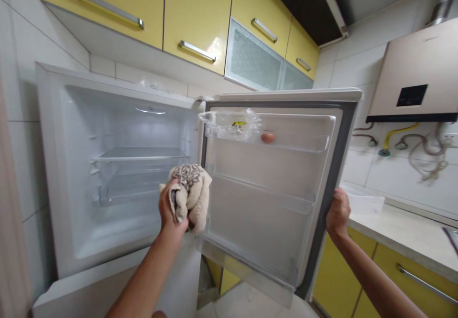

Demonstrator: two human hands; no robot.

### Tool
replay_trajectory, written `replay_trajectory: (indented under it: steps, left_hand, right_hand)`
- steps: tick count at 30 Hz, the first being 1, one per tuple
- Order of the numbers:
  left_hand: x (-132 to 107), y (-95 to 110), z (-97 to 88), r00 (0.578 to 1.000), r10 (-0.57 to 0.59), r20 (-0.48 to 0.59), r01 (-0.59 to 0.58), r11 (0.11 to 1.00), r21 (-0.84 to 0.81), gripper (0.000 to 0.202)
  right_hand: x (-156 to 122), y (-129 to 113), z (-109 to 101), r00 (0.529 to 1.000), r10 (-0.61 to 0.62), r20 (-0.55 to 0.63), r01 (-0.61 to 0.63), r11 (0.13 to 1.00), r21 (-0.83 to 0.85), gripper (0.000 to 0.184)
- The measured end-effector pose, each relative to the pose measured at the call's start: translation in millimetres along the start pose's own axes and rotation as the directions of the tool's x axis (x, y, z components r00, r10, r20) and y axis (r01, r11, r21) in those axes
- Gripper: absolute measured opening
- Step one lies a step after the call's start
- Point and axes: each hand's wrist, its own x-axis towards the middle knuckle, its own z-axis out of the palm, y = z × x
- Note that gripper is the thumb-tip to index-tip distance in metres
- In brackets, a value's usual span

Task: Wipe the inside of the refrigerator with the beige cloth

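A white fridge stands with its upper door swung wide open. My left hand is closed round a bunched beige patterned cloth, held up in front of the gap between the fridge compartment and the door's hinge side. My right hand grips the outer edge of the open door, fingers wrapped behind it. The top door shelf holds one brown egg and a crumpled clear plastic bag. Inside the compartment are a glass shelf and a clear drawer.
Yellow wall cabinets with metal handles hang above the fridge. A pale counter over yellow base cabinets runs at the right. A gas water heater with hoses hangs on the tiled wall.
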Motion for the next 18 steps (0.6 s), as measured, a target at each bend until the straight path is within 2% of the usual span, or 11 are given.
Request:
replay_trajectory:
  steps: [1, 3, 6, 8, 11, 13, 15, 16, 18]
  left_hand:
    - [16, 4, 5.3, 0.999, 0.008, -0.037, -0.010, 0.998, -0.056, 0.027]
    - [42, 8, 17.7, 0.998, 0.036, -0.044, -0.040, 0.995, -0.088, 0.033]
    - [65, 4, 38.0, 0.988, 0.147, 0.042, -0.146, 0.989, -0.030, 0.040]
    - [69, -1, 53.1, 0.957, 0.249, 0.149, -0.258, 0.965, 0.040, 0.039]
    - [59, -8, 80.6, 0.873, 0.375, 0.313, -0.440, 0.882, 0.170, 0.033]
    - [47, -14, 101.1, 0.831, 0.433, 0.349, -0.527, 0.813, 0.247, 0.027]
    - [34, -22, 120.4, 0.841, 0.458, 0.289, -0.534, 0.788, 0.307, 0.025]
    - [30, -27, 128.8, 0.865, 0.435, 0.250, -0.499, 0.796, 0.343, 0.025]
    - [23, -41, 143.1, 0.924, 0.313, 0.220, -0.380, 0.822, 0.424, 0.028]
  right_hand:
    - [0, 0, 0, 1.000, -0.003, 0.006, 0.003, 1.000, -0.001, 0.071]
    - [1, 0, 0, 1.000, -0.010, 0.021, 0.010, 1.000, -0.001, 0.067]
    - [1, 1, 0, 1.000, -0.002, 0.017, 0.002, 1.000, 0.003, 0.071]
    - [1, 2, 0, 1.000, 0.002, -0.001, -0.002, 1.000, 0.000, 0.074]
    - [2, 5, 0, 1.000, 0.009, 0.007, -0.009, 1.000, -0.003, 0.072]
    - [3, 7, 1, 1.000, 0.028, 0.006, -0.028, 1.000, -0.001, 0.072]
    - [5, 9, 2, 0.999, 0.044, -0.016, -0.044, 0.999, 0.007, 0.074]
    - [4, 8, 2, 0.999, 0.045, -0.024, -0.045, 0.999, 0.011, 0.074]
    - [3, 5, 2, 1.000, 0.028, -0.015, -0.027, 1.000, 0.016, 0.072]
